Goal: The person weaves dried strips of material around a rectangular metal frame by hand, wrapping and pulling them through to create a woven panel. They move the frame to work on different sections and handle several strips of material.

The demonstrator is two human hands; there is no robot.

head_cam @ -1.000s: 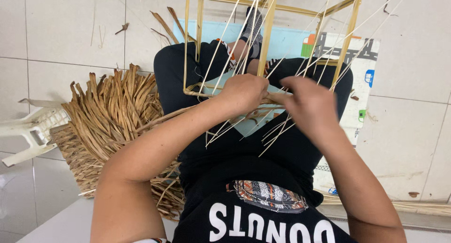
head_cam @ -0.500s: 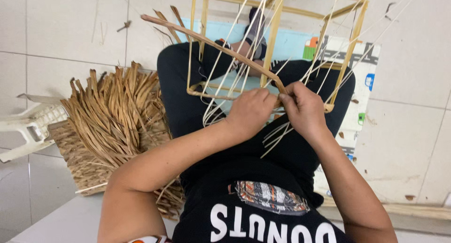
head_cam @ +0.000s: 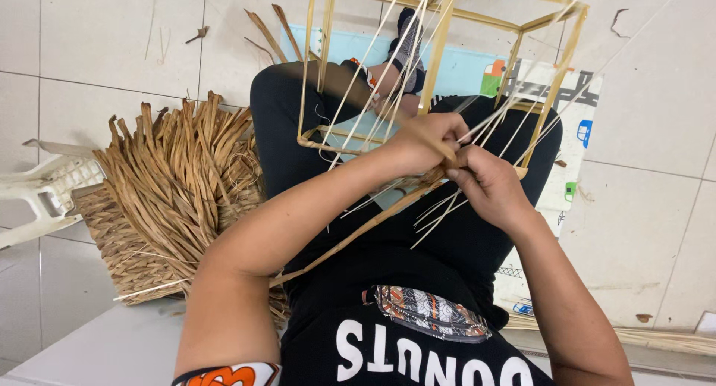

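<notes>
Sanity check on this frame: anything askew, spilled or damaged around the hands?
Nothing looks damaged. The left hand and right hand work pale strips on the bamboo frame, whose strips fan loosely. Only small dry scraps lie scattered on the tiled floor, beside an unfinished woven basket.

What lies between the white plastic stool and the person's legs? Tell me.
In the head view, a half-woven basket with loose brown straw strips sits between the stool and legs.

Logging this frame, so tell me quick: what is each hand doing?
Left hand: closed, pinching a flat straw strip at the bamboo frame.
Right hand: closed on the thin strands.
</notes>
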